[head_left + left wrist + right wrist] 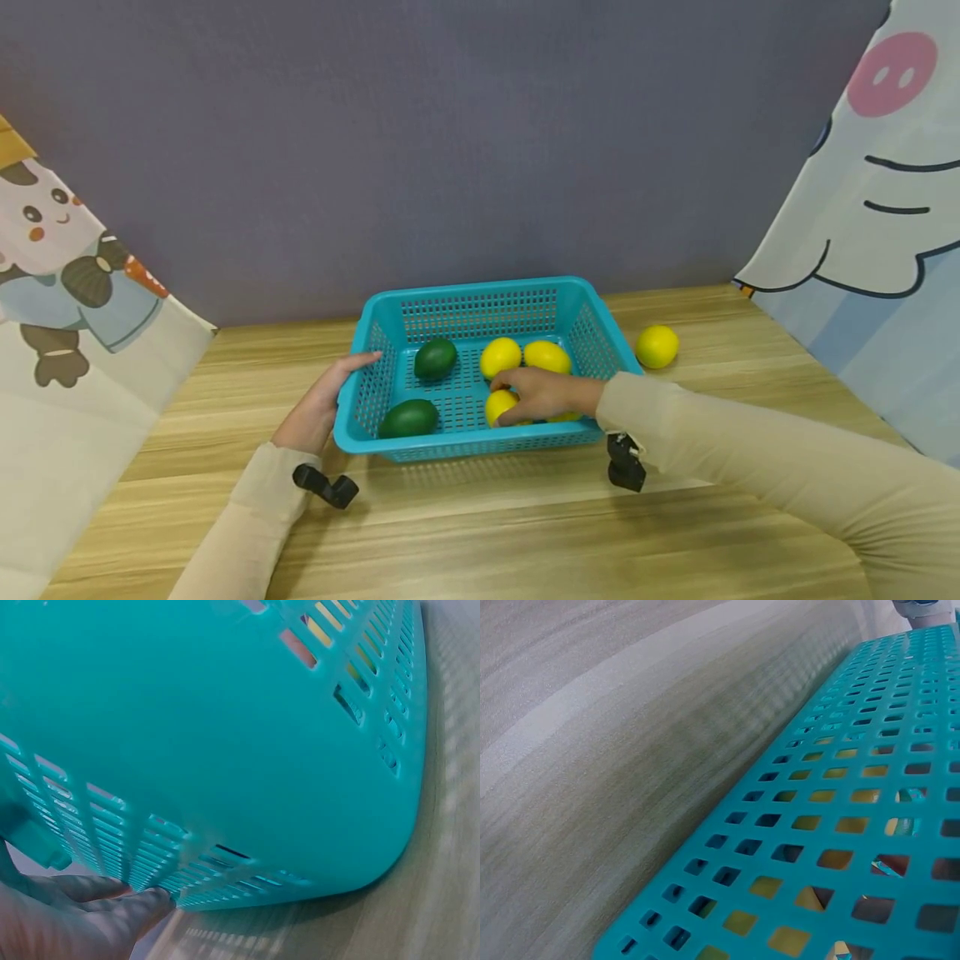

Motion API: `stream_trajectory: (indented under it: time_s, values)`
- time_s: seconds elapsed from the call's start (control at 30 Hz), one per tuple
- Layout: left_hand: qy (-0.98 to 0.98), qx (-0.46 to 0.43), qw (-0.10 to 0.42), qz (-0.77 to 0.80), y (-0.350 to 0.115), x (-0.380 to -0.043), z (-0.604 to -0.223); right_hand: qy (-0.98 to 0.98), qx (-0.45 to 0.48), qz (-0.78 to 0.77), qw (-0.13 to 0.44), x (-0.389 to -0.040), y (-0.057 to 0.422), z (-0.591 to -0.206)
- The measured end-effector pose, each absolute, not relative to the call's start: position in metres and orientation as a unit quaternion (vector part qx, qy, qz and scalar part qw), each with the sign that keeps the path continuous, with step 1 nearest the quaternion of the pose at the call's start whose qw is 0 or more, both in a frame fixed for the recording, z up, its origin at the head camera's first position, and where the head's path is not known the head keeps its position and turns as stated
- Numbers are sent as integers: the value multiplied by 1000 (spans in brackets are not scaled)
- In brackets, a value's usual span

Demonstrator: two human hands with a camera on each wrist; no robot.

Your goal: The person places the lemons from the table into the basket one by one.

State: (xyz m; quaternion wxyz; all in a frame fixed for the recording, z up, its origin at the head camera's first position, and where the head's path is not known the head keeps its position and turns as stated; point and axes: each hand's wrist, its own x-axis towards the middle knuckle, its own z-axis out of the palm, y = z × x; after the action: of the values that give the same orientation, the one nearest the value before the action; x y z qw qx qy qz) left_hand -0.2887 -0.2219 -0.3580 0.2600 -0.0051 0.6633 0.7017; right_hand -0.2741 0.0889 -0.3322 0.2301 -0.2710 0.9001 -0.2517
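Note:
A blue plastic basket [480, 287] with slotted walls stands on the wooden table. My left hand [318, 408] grips its left side, the thumb over the rim; in the left wrist view the fingers [146, 907] lie against the outer wall. Inside the basket, my right hand [543, 394] holds a yellow lemon [498, 407] near the front wall. Behind it lie two more lemons, one on the left [500, 357] and one on the right [547, 357]. More yellow shows under the right hand, mostly hidden. Two dark green oval fruits, one rear [435, 359] and one front [409, 418], lie on the left.
Outside the basket, a single lemon [657, 347] rests on the table [480, 533] to the right. A grey upright panel [480, 150] rises behind. Printed cloths hang at the left [82, 333] and right [900, 250].

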Motion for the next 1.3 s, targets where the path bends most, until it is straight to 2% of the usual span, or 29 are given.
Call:
stream_trajectory:
  time_s: [0.67,0.97,1.3]
  values:
    - [668,-20,257,698,-223,-291,-360,898,-266,-272,220,-270,98,-324]
    - [646,26,266,715,-225,-291,-361,901,-259,-276,211,-265,107,-311]
    - [652,3,256,714,-221,-291,-360,894,-267,-306,190,-265,120,-302]
